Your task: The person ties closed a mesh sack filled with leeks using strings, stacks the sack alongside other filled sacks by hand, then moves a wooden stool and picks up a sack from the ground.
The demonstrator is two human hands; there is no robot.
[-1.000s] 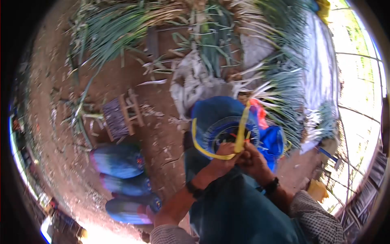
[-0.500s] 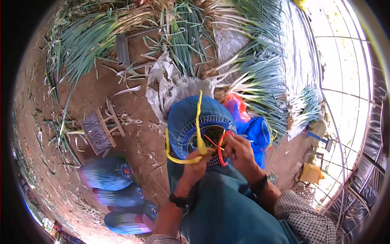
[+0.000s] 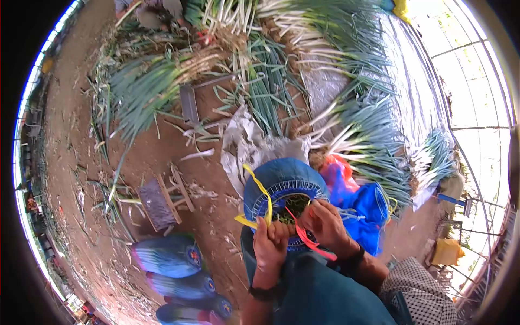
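Between my knees stands a blue mesh bag point(image 3: 284, 169), its round opening facing up with green leaf matter inside. My left hand point(image 3: 271, 248) is closed on a yellow plastic strip point(image 3: 265, 190) at the opening's near left side; the strip's long end sticks up over the bag. Across the opening, my right hand point(image 3: 329, 228) pinches its thumb and fingers together. What sits at its fingertips is too small to make out. A red strip point(image 3: 305, 234) slants from the opening down between both hands, its wider end lying under my right hand.
Bundles of leeks point(image 3: 360, 127) lie ahead on a pale sheet. Right of the bag is a blue mesh sack point(image 3: 365, 214). At left are a small wooden stool point(image 3: 157, 203) and several filled bags point(image 3: 168, 257). A person is partly visible at the top left.
The view has shifted, so the scene sits lower and farther right. The red strip, looped at my right fingers before, now hangs slanting between the hands. My left fingers have curled up around the yellow strip.
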